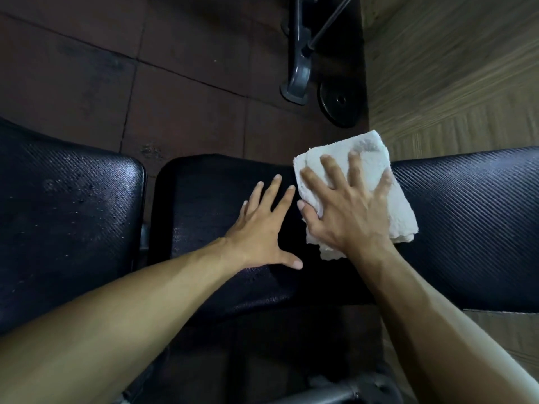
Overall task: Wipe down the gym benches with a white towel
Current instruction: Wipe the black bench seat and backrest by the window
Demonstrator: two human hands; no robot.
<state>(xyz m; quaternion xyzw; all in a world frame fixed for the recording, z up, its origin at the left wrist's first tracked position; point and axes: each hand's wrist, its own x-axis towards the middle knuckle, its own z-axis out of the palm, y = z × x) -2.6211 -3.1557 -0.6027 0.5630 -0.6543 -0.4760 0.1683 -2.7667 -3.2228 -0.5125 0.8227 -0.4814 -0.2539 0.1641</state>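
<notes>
While I'm leaning over the black bench pad (210,193), my right hand (347,208) is flat on the white towel (388,205), fingers spread and straight, pressing it down rather than grabbing it. That folded towel sits on the far right part of the pad, hanging a bit past the far edge. My left hand (262,228) is open too, fingers splayed, resting bare on the pad just beside the towel. A second pad (67,205) is on the left, and a weight plate (339,103) lies on the floor beyond.
</notes>
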